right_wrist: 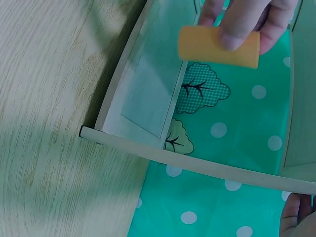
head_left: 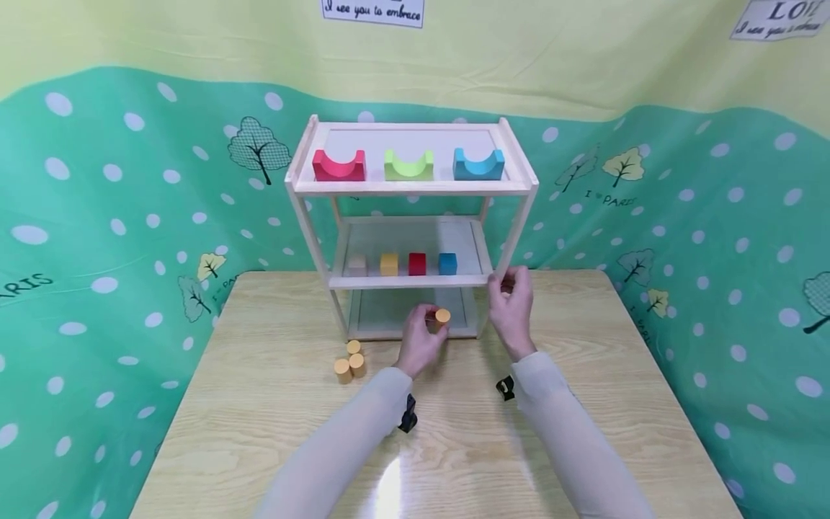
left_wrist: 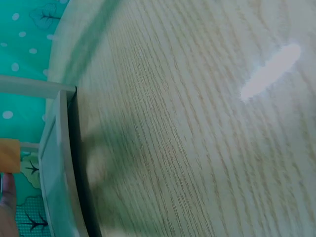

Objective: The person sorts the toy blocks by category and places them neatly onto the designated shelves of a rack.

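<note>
My left hand (head_left: 421,340) pinches a short wooden cylinder (head_left: 442,317) in front of the bottom tier of a white shelf (head_left: 408,189). In the right wrist view, that cylinder (right_wrist: 217,47) lies sideways under the left hand's fingers (right_wrist: 239,22); the left wrist view catches only its end (left_wrist: 9,155). My right hand (head_left: 512,310) grips the shelf's right front post, level with the middle tier. Part of the right hand (right_wrist: 296,217) shows at the lower right corner of its wrist view. Several more wooden cylinders (head_left: 357,365) stand on the table, left of the left hand.
On the top tier sit a pink (head_left: 339,167), a green (head_left: 408,167) and a blue (head_left: 478,166) arch-cut block. Several small cubes, among them a red one (head_left: 417,264), line the middle tier. A patterned cloth (head_left: 149,180) hangs behind the wooden table (head_left: 259,432).
</note>
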{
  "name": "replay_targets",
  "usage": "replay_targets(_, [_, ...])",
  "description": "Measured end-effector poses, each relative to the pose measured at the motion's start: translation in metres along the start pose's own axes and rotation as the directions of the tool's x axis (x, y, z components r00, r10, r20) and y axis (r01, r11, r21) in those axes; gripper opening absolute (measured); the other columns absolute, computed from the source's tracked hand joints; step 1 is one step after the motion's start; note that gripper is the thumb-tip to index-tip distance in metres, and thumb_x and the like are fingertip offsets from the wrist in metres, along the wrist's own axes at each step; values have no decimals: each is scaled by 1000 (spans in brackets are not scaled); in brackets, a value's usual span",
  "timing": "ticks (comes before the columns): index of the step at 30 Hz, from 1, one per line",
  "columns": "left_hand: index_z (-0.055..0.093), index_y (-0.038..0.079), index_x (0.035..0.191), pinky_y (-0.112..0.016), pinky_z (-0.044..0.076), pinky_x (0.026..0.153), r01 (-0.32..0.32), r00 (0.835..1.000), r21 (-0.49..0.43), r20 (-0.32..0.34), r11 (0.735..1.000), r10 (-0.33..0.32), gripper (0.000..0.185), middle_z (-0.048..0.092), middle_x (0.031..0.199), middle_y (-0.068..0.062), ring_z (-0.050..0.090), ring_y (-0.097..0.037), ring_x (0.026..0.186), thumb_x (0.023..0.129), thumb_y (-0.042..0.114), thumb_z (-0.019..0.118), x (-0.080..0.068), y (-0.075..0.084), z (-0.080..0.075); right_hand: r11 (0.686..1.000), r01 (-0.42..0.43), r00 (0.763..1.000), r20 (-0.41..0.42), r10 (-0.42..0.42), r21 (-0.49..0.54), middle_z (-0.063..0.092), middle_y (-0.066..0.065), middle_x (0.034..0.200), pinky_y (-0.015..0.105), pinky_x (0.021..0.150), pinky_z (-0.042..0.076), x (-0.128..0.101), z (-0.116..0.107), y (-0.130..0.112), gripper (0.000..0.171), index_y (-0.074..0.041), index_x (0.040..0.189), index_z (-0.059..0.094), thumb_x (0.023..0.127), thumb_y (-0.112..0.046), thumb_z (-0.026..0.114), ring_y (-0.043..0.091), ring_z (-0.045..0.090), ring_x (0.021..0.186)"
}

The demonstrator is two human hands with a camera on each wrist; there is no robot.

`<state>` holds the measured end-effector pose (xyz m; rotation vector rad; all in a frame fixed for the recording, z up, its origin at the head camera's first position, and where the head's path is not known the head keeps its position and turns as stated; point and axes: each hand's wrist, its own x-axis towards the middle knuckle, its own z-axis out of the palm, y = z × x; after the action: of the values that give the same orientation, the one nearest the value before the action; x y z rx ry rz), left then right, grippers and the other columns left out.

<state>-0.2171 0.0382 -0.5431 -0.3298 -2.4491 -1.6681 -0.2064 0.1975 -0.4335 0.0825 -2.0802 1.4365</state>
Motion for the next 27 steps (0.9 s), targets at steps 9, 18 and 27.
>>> replay_targets(9, [54,-1,113,-27,51,83,-7,1000,-3,11,1000,7,38,59,105,-10,60,-21,92,80,1,73,14,-5,17,1000,-13,1000,-13,14,5,53,20,97,34,75,47,0,-2,-1,14,8,104,49,93,2,54,22,52,82])
replay_targets(18, [56,0,110,-26,53,78,44,999,-70,2,997,-44,33,60,102,-9,61,-21,90,81,-2,71,18,-9,35,1000,8,1000,-18,-7,27,53,21,96,33,74,47,0,-1,3,14,10,103,49,92,4,55,22,52,81])
replay_targets(27, [55,-1,111,-26,52,82,52,999,-43,4,998,-52,32,58,104,-11,61,-23,93,82,-3,70,22,-12,41,999,35,999,-22,-35,33,53,22,97,32,73,48,0,2,4,14,10,103,50,92,5,56,22,53,81])
